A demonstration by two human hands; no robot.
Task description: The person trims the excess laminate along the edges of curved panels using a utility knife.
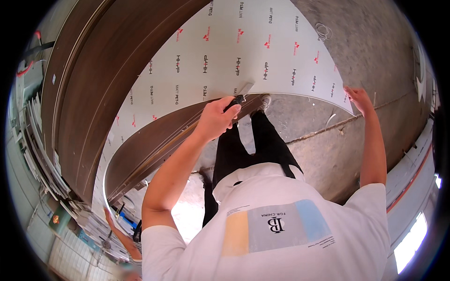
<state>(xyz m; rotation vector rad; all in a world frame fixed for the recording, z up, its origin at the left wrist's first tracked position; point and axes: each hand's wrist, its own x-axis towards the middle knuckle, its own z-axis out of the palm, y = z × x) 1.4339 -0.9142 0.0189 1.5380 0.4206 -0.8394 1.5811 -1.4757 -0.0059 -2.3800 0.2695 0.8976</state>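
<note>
The left hand [218,118] is closed around the black handle of a cutter-like tool [236,100], whose flat metal blade lies over the near edge of a large white sheet [220,47]. The right hand [361,100] is at the sheet's right-hand corner with its fingers on the edge; whether it pinches the sheet there I cannot tell, since the underside is hidden. The sheet, printed in rows of black and red, spreads across broad brown panels [89,79], and its right part reaches out past them over the concrete floor [389,56].

At the sheet's far left end, another person's arm [123,239] reaches up to its edge. The wearer's black trousers [269,140] and one shoe [265,102] are just beside the near edge, below the blade, so the space under that side is partly taken up by the legs. Beyond the right edge, a coil of thin pale cord [323,32] lies on the floor, and a narrow scrap strip [330,120] lies nearer, below the right corner. Stacked boards [40,150] crowd the left side, with a blue object [127,221] near the other person's arm. Long pale boards [410,171] line the right side.
</note>
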